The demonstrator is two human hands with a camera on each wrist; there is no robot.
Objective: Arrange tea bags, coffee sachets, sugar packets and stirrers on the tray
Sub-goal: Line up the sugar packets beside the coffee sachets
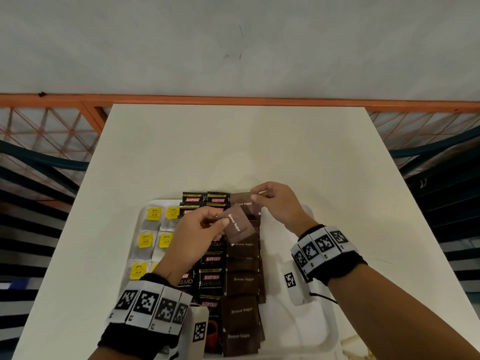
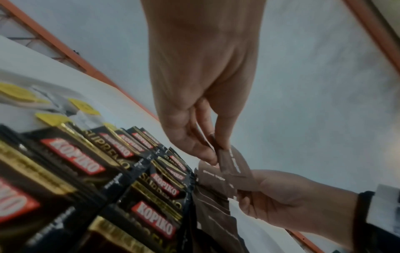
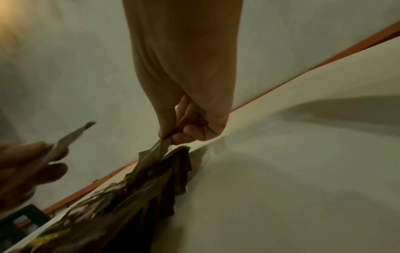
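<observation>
Landmark: I place everything against the white tray (image 1: 323, 331) on the pale surface (image 1: 233, 146).
Nearest, sugar column: Brown Sugar packets (image 1: 242, 311) run overlapped up the tray's middle; I judge the overlap keeps each label readable.
Left of them: Kopiko coffee sachets (image 1: 210, 280) in two shingled columns, then tea bags (image 1: 145, 241) with yellow tags at the tray's left side.
Stirrers: I can't pick any out; the tray's right side looks bare.
My left hand (image 1: 197, 235): over the coffee columns, palm down, thumb and fingertips pinching one loose sugar packet (image 1: 237, 224) by its edge, tilted and lifted off the row, probably waiting its turn.
My right hand (image 1: 276, 203): at the tray's far end, wrist raised, fingers bunched, pinching the top edge of the farthest sugar packet (image 1: 244, 203), seemingly squaring it beside the sachets.
Step, my guess: finishing the sugar column's far end.
</observation>
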